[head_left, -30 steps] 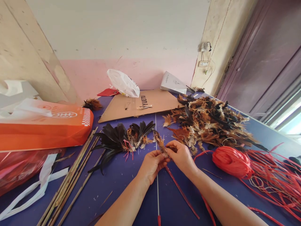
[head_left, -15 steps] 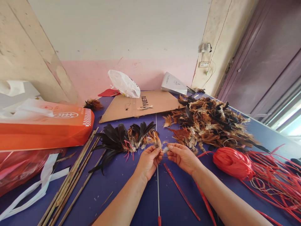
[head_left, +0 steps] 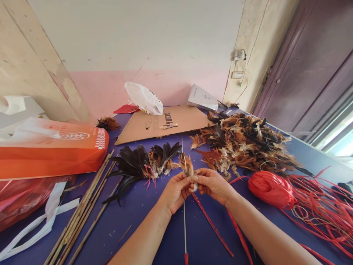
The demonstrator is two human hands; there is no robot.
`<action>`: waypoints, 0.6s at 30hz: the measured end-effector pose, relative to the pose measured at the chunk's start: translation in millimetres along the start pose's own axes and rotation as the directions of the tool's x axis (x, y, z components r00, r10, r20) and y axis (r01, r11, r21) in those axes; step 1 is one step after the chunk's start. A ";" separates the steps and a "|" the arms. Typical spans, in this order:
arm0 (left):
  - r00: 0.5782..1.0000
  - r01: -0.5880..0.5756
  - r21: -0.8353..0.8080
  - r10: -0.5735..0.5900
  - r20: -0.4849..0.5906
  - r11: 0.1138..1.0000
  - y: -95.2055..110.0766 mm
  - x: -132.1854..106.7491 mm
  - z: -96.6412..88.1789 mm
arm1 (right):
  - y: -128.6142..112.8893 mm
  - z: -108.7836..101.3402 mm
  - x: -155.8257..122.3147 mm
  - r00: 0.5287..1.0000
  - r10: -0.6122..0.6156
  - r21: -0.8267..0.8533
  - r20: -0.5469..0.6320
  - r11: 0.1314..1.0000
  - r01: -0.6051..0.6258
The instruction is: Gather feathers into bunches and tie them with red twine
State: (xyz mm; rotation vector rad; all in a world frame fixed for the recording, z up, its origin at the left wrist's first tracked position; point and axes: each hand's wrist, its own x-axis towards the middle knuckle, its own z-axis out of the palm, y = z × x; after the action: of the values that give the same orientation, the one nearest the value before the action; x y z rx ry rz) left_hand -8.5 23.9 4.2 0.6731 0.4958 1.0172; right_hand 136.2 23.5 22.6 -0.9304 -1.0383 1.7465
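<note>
My left hand [head_left: 176, 189] pinches a small bunch of brown feathers [head_left: 186, 165] above the blue table [head_left: 154, 228]. Thumb and fingertips of my right hand [head_left: 212, 184] meet it at the quill end, where a pale tuft shows below the fingers. Both hands are closed and touch each other at the bunch. Just to the left lie bundles of black feathers [head_left: 135, 160], with pink-red ties around the quills. A strip of red plastic cord [head_left: 212, 224] runs from below my hands toward the front.
A large heap of brown and black feathers [head_left: 245, 143] lies at the right, behind a ball of red plastic cord [head_left: 271, 189]. Thin sticks [head_left: 82, 206] lie at the left beside an orange bag [head_left: 55, 154]. Flat cardboard [head_left: 143, 129] and a white plastic bag [head_left: 143, 97] are at the back.
My right hand has moved left to meet my left hand, bringing the pale tuft against the feather bunch. The brown feathers now stand more upright above my fingers.
</note>
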 end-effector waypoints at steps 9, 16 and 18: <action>0.991 0.056 0.149 -0.037 -0.125 0.987 -2.9 0.0 -0.2 | 1.6 -3.6 3.7 0.985 -0.084 -0.171 -0.148 0.984 0.058; 0.981 0.118 0.154 -0.091 -0.171 0.981 -2.0 0.3 -0.4 | 1.8 -4.1 4.1 0.980 -0.114 -0.215 -0.162 0.974 0.077; 0.979 0.126 0.153 -0.098 -0.179 0.980 -2.4 0.5 -0.3 | 2.2 -4.1 4.2 0.980 -0.116 -0.238 -0.163 0.968 0.075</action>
State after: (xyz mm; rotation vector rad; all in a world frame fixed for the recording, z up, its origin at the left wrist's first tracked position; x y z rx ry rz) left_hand -7.0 23.6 2.3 0.6985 0.7657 0.9385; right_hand 137.8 27.9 18.3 -1.1381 -1.1667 1.4556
